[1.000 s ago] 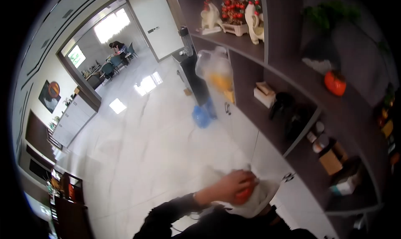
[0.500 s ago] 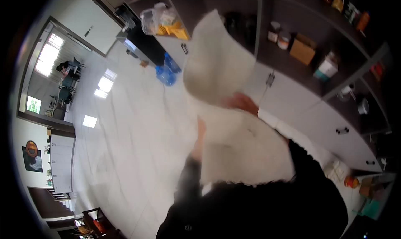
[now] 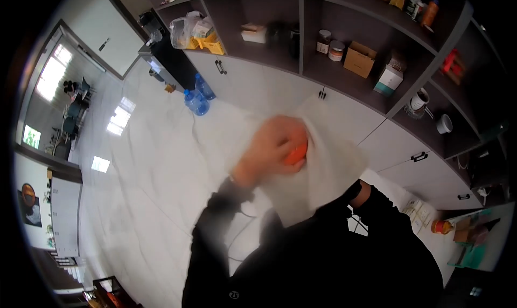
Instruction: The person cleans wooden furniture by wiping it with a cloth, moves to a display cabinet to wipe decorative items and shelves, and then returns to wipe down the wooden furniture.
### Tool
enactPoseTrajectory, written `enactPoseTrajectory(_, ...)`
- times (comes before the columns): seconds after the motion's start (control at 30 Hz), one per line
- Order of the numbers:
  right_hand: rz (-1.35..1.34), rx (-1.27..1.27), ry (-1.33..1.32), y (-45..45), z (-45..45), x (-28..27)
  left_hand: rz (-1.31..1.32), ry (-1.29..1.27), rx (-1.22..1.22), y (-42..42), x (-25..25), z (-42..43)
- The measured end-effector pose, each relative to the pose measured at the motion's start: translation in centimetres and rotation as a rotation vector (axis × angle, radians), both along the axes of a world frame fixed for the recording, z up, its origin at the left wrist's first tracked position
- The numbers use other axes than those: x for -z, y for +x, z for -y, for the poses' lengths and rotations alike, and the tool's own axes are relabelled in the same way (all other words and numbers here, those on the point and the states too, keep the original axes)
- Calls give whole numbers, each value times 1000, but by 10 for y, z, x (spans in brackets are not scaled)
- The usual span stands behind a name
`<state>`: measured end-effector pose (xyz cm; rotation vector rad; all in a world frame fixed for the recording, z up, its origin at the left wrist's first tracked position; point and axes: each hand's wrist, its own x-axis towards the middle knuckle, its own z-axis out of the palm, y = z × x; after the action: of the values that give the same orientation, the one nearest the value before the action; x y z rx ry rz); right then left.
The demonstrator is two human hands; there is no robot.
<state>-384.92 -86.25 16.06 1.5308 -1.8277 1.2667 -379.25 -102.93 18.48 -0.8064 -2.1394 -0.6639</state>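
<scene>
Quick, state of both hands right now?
Left hand: closed, holding an orange-red object against the pale cloth.
Right: hidden by the cloth, only the wrist shows; grip can't be told.

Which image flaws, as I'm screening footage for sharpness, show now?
Head view: left hand and off-white cloth blurred; head view: bright glare on the glossy white veined floor; head view: fisheye curving the dark-brown shelves, black corners.

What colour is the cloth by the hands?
The cloth is off-white, seen best in the head view.
</scene>
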Motion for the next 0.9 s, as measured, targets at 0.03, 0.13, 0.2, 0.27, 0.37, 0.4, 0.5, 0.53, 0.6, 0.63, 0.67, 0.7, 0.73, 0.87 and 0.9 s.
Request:
enactPoseTrajectory(0.03, 23, -15, 10, -5, -8, -2, 11, -67, 49, -3, -9, -2)
enactPoseTrajectory(0.13, 192, -36, 7, -15, -28, 1, 133, -31, 64, -11, -17, -18)
enactPoseTrajectory(0.2, 402, -49, -24, -22, -41, 11, 156, 26, -15, -32, -25, -33)
enactPoseTrajectory(0.27, 637, -102, -67, -33, -51, 15, 129, 53, -131, -47, -31, -55)
enactPoseTrajectory(0.37, 923, -222, -164, -56, -63, 16, 133, 27, -132, -70, -41, -79)
enactPoseTrajectory(0.4, 997, -260, -190, -63, -69, 16, 147, 40, -122, -75, -42, -91)
enactPoseTrajectory(0.5, 1174, -337, -238, -77, -91, 20, 93, 103, -173, -94, -34, -121)
enactPoseTrajectory(0.53, 1215, -349, -253, -81, -98, 22, 87, 120, -191, -98, -29, -132)
enactPoseTrajectory(0.6, 1288, -364, -267, -86, -115, 26, 182, 99, -299, -97, -31, -167)
enactPoseTrajectory(0.63, 1324, -371, -275, -89, -121, 28, 230, 87, -351, -98, -33, -179)
enactPoseTrajectory(0.67, 1355, -371, -277, -93, -128, 30, 238, 133, -346, -103, -30, -186)
enactPoseTrajectory(0.7, 1383, -379, -279, -97, -135, 32, 244, 180, -342, -108, -28, -193)
enactPoseTrajectory(0.73, 1415, -382, -280, -100, -141, 35, 242, 228, -340, -114, -28, -197)
enactPoseTrajectory(0.87, 1515, -410, -285, -114, -156, 46, 283, 711, -169, -144, -14, -189)
enactPoseTrajectory(0.9, 1540, -418, -279, -117, -159, 48, 373, 833, -174, -142, -26, -190)
